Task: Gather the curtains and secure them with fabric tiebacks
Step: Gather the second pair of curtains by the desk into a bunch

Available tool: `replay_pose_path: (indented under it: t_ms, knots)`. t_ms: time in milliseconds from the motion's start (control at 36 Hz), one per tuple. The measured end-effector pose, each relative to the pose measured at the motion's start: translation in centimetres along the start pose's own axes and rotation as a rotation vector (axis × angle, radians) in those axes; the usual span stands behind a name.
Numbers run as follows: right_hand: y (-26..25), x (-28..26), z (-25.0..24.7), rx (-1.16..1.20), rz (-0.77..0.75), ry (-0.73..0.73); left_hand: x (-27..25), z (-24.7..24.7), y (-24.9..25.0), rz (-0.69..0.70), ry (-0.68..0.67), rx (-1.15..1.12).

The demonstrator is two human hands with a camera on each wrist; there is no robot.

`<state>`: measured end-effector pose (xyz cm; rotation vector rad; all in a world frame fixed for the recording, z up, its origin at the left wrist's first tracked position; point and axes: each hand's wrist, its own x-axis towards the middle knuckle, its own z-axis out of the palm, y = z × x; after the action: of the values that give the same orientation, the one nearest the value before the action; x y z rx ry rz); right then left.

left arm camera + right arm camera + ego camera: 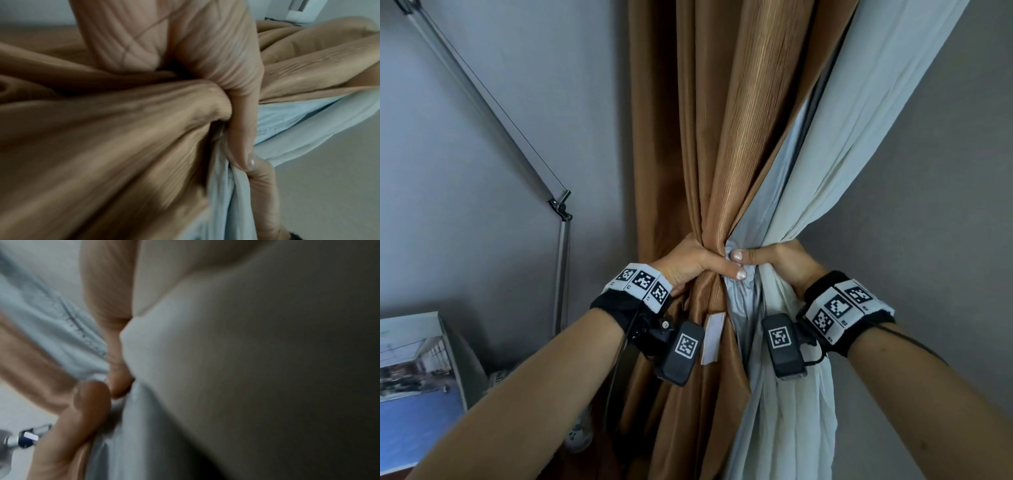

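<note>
A brown curtain (688, 120) and a pale white-grey curtain (842, 144) hang together, bunched at the middle. My left hand (698, 262) grips the brown folds from the left, thumb across the front. My right hand (774, 257) grips the pale folds from the right, and its thumb meets the left thumb. In the left wrist view the brown curtain (102, 146) fills the frame with the pale curtain (287, 121) beside it. The right wrist view is blurred, showing the pale curtain (226, 369) and my thumb. A white strip (712, 337) hangs below the left hand; what it is I cannot tell.
A grey metal lamp arm (482, 113) with a joint (561, 205) stands left of the curtains against the grey wall (465, 205). A framed picture (414, 370) leans at the lower left. Bare wall lies right of the pale curtain.
</note>
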<state>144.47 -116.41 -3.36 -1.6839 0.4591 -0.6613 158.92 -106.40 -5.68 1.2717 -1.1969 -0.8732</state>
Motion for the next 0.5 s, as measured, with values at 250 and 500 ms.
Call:
replay_pose_path:
  t_ms: [250,500]
  knots:
    - [0.4,0.3,0.5,0.019,-0.023,0.145,-0.3,1.3,-0.9,0.067,0.264,-0.13]
    - [1.0,1.1,1.0,0.042,-0.005,0.217,-1.6,-0.4,-4.1,-0.11,-0.065,0.09]
